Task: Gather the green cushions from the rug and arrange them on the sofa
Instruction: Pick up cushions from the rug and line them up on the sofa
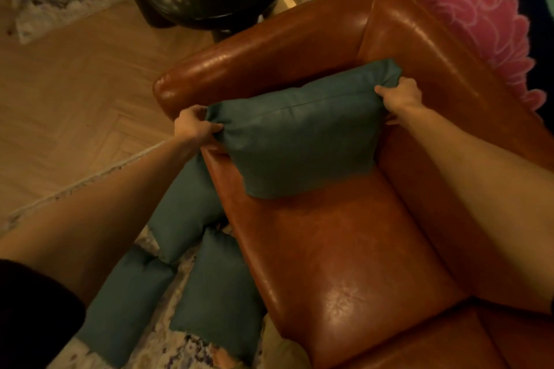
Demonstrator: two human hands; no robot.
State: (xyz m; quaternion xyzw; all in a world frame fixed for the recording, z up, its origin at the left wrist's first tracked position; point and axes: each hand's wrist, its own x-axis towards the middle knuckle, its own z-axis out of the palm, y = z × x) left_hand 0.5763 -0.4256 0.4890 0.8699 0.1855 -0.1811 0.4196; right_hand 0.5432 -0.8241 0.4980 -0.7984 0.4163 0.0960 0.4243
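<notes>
Fingers (213, 128) of the left hand (193, 126) are curled tight, pinching one top corner of a green cushion (299, 135), and the right hand (403, 94) is pinching the other corner the same way. The cushion's upright on the seat of the brown leather sofa (329, 249), tucked into its corner. Three spare cushions (186, 210) lie on the patterned rug (180, 344) right beside the sofa.

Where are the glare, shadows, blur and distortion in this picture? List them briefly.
Head view: dim, warm light; glare patches on the sofa seat and armrest; the held cushion shadows the seat below it; soft blur throughout; wide-angle distortion toward the edges.
</notes>
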